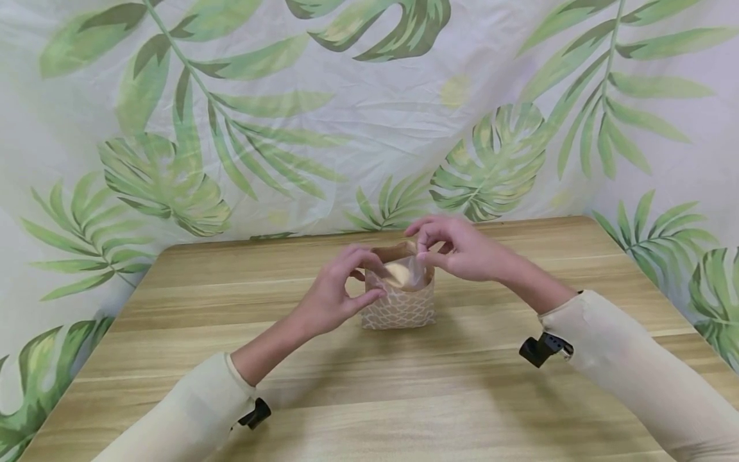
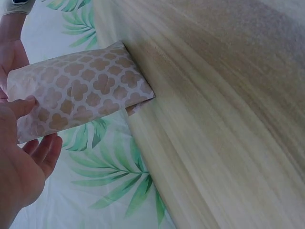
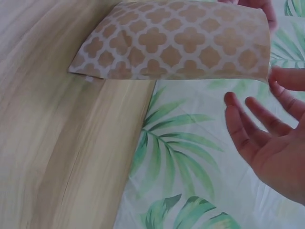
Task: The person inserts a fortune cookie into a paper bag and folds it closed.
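Observation:
A small brown paper bag [image 1: 399, 311] with a white lattice pattern stands upright on the table, its mouth open at the top. Clear plastic [image 1: 378, 280] shows at the mouth, and a pale yellow rounded thing [image 1: 398, 273] lies inside; its kind is not clear. My left hand [image 1: 330, 292] grips the bag's left rim, thumb on the patterned front [image 2: 86, 88] and fingers at the mouth. At the right corner of the rim, my right hand [image 1: 462, 249] pinches the edge between thumb and index finger. In the right wrist view its other fingers [image 3: 248, 124] are spread below the bag.
The wooden table [image 1: 358, 398] extends around the bag, with its back edge just behind it. A white cloth with green leaves [image 1: 369, 122] hangs behind. Black wrist mounts [image 1: 539, 351] stick out under both sleeves.

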`<state>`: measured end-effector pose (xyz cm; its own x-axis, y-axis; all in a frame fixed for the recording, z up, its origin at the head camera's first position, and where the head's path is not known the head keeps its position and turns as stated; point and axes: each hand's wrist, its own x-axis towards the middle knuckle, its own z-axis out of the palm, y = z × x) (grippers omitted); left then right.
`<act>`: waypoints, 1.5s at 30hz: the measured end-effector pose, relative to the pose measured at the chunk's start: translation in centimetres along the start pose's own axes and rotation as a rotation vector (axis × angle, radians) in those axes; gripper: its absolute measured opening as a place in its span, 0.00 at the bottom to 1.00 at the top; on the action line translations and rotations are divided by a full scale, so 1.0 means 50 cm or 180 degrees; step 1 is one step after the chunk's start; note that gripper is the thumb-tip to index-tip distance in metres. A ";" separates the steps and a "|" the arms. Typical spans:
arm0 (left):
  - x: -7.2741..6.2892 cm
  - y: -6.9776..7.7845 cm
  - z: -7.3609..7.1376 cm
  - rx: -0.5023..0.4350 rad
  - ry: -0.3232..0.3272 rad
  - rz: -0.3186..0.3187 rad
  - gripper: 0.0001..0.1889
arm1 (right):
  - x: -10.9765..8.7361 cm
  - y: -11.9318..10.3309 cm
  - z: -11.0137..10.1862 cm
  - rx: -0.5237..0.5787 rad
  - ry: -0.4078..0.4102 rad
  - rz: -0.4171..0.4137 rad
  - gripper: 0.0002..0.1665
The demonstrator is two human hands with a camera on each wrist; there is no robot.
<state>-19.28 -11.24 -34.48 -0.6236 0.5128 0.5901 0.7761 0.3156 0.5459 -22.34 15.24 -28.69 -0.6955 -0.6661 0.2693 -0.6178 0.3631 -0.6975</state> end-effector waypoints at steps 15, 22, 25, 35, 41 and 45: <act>0.003 0.003 -0.006 0.0378 -0.0096 0.0293 0.14 | -0.020 -0.009 0.008 -0.0765 -0.0041 -0.0397 0.10; 0.000 0.000 -0.005 0.0344 -0.0097 0.0327 0.15 | -0.035 -0.001 0.015 -0.0637 0.0058 -0.0471 0.07; -0.001 -0.001 -0.004 0.0358 -0.0088 0.0376 0.15 | -0.048 0.008 0.018 -0.0620 0.0085 -0.0672 0.08; 0.001 0.004 -0.008 0.0448 -0.0163 0.0437 0.13 | -0.073 0.036 0.032 -0.0927 0.0221 -0.1325 0.18; 0.003 0.008 -0.010 0.0628 -0.0284 0.0517 0.12 | -0.077 0.038 0.040 -0.1135 0.0219 -0.1452 0.19; 0.002 0.006 -0.011 0.0766 -0.0322 0.0567 0.12 | -0.081 0.035 0.042 -0.1323 0.0216 -0.1411 0.20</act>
<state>-19.15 -11.55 -33.92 -0.4728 0.6500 0.5949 0.8797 0.3875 0.2758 -19.84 17.22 -32.41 -0.3528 -0.7740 0.5257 -0.9357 0.2938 -0.1953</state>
